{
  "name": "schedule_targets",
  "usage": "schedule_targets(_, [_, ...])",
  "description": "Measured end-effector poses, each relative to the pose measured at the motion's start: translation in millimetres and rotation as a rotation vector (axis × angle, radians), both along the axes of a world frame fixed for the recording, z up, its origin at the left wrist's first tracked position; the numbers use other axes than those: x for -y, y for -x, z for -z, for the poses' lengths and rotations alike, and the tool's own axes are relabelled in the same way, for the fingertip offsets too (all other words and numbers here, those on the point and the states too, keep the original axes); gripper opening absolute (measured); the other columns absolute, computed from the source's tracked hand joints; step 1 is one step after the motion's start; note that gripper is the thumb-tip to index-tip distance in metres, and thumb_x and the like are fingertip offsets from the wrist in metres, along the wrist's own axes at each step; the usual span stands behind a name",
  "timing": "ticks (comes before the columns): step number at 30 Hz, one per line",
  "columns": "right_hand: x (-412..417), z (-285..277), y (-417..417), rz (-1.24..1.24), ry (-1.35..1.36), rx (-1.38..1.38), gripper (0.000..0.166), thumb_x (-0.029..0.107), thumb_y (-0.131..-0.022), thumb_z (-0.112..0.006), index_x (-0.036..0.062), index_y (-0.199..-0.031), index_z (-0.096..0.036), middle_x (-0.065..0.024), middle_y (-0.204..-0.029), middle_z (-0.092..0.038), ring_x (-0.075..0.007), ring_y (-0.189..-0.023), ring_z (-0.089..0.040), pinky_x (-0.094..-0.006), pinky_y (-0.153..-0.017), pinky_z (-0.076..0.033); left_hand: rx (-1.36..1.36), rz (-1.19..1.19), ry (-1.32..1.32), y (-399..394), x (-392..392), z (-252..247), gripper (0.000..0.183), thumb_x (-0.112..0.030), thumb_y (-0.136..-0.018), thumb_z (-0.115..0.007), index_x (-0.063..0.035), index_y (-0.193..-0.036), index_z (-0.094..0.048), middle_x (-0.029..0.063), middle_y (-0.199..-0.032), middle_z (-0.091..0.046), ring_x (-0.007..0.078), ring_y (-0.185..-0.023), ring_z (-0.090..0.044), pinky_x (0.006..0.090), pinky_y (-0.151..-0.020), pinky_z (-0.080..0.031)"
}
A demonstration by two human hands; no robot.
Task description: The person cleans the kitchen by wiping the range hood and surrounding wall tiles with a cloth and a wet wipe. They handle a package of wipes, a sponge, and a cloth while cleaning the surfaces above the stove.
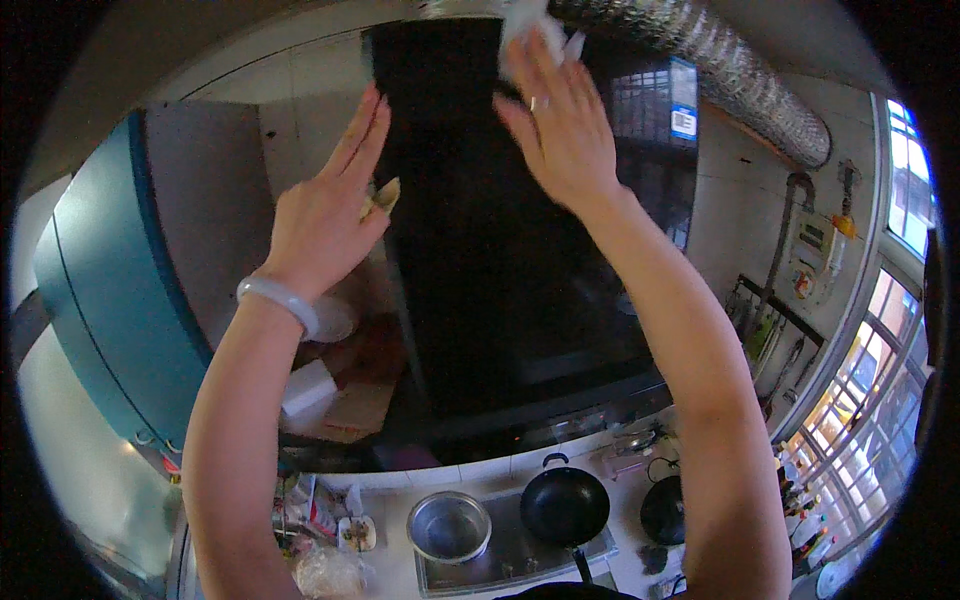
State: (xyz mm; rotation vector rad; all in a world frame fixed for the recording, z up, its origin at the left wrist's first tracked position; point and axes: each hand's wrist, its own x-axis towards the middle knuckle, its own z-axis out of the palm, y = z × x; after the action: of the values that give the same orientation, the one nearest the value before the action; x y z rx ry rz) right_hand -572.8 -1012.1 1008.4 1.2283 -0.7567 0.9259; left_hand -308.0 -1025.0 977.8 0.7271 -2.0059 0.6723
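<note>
A black range hood [480, 225] with a glossy front fills the middle of the view. My right hand [562, 124], a ring on one finger, lies flat near the hood's upper part, its fingers over a crumpled white wipe [534, 30]. At the hood's left edge is my left hand [326, 214], with two fingers stretched upward. A yellowish, crumpled piece of cloth or paper [386, 196] pokes out between its thumb and palm. A pale bangle [279, 300] circles the left wrist.
Below, a gas hob [495, 574] bears a steel pot [448, 529] and a black wok [564, 506]. A blue-green cabinet door [105, 262] stands at left. A foil duct [750, 82] runs at upper right. Bottles [810, 529] line the right side, near a barred window [855, 390].
</note>
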Motion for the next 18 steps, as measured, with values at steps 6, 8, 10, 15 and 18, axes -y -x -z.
schedule_targets(6, [25, -21, -94, -0.002, -0.046, -0.159, 0.052, 0.032, -0.093, -0.052, 0.0060, -0.137, -0.046, -0.0113, -0.146, -0.042, -0.0273, -0.136, -0.037, -0.0417, -0.113, -0.029, -0.258, 0.238, 0.168, -21, 14, 8, 0.079, -0.015, -0.079, -0.062, -0.0140, -0.151, -0.028, 0.0072, -0.155, -0.032, 0.0352, -0.119, -0.054, 0.0386, -0.093, -0.049])
schedule_targets(8, [31, 3, -100, -0.093, -0.144, -0.286, 0.045, 0.027, -0.088, -0.061, 0.0089, -0.129, -0.057, -0.0098, -0.137, -0.052, -0.0266, -0.129, -0.046, -0.0415, -0.111, -0.034, -0.325, 0.281, 0.177, -33, 20, 9, 0.077, -0.016, -0.079, -0.061, -0.0127, -0.150, -0.031, 0.0108, -0.153, -0.035, 0.0338, -0.128, -0.048, 0.0387, -0.100, -0.045])
schedule_targets(10, [28, 61, -103, -0.209, -0.284, -0.324, 0.043, 0.029, -0.087, -0.062, 0.0095, -0.125, -0.059, -0.0089, -0.133, -0.054, -0.0259, -0.127, -0.047, -0.0408, -0.112, -0.034, -0.329, 0.360, 0.049, -44, 20, 14, 0.079, -0.009, -0.077, -0.060, -0.0122, -0.150, -0.030, 0.0139, -0.151, -0.037, 0.0305, -0.135, -0.040, 0.0359, -0.109, -0.034])
schedule_targets(15, [-14, 221, -89, -0.285, -0.878, -0.315, 0.057, 0.037, -0.081, -0.069, 0.0147, -0.131, -0.055, -0.0086, -0.136, -0.052, -0.0223, -0.128, -0.048, -0.0374, -0.109, -0.038, -0.204, 0.265, -0.001, -25, 16, 41, 0.077, -0.017, -0.080, -0.060, -0.0151, -0.150, -0.030, 0.0084, -0.153, -0.036, 0.0323, -0.118, -0.056, 0.0380, -0.093, -0.050])
schedule_targets(18, [-29, 204, -72, -0.167, -0.942, -0.304, 0.065, 0.036, -0.081, -0.068, 0.0127, -0.138, -0.048, -0.0086, -0.143, -0.047, -0.0248, -0.130, -0.046, -0.0389, -0.111, -0.034, -0.150, 0.225, 0.066, -8, 11, 51, 0.079, -0.015, -0.080, -0.060, -0.0173, -0.152, -0.027, 0.0029, -0.155, -0.032, 0.0295, -0.097, -0.067, 0.0357, -0.075, -0.057])
